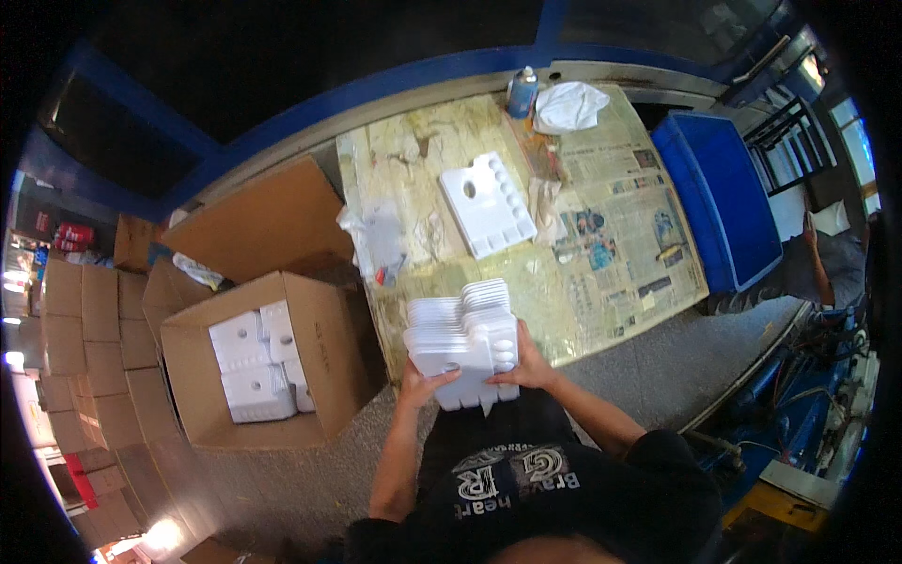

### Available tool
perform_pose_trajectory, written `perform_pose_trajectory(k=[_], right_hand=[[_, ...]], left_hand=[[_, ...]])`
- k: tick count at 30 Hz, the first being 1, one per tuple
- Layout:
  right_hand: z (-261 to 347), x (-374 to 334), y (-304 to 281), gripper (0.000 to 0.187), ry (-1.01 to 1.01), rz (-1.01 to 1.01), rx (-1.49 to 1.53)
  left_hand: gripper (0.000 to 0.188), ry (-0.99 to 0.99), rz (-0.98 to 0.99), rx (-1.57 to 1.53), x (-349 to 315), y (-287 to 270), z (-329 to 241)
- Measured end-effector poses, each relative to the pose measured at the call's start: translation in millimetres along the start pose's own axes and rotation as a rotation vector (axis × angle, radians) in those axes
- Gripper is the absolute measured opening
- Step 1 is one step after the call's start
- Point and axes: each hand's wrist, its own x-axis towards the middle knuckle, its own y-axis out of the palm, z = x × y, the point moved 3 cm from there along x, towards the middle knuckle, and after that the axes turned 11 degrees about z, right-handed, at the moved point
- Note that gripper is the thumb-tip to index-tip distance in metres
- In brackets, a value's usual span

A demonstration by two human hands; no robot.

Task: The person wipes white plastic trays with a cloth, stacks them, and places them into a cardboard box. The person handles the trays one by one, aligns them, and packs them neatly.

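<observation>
Both of my hands hold a thick stack of white plastic paint palettes (463,350) upright at the table's near edge. My left hand (423,383) grips the stack's left side, its thumb lying across the nearest palette. My right hand (529,367) closes on the right side, thumb also on the front face. Another white paint palette (488,207), with a thumb hole and round wells, lies on the table beyond. To the left, an open cardboard box (324,348) contains several stacks of similar palettes (256,395).
Newspaper and stained sheeting cover the table (611,310). A spray can (522,92) and white cloth (570,106) stand at its back. A blue bin (723,202) adjoins its right side. Stacked cartons (85,310) line the far left; another person's arm (819,258) shows at right.
</observation>
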Motion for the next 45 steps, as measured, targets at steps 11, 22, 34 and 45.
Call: perform_pose_trajectory(k=[11,22,34,45], right_hand=[[-60,-21,38,0.098,0.051,0.084,0.178],[33,-3,6,0.097,0.166,-0.151,-0.078],[185,-19,-66,0.092,-0.305,-0.071,0.197],[210,-10,-57,0.077,-0.456,0.026,0.112]], left_hand=[[0.105,0.092,0.011,0.087,-29,24,29],[0.068,-0.351,-0.081,0.228,-32,-52,41],[0.066,0.177,0.003,-0.778,-27,20,-75],[0.064,0.363,-0.032,-0.873,-56,20,-86]])
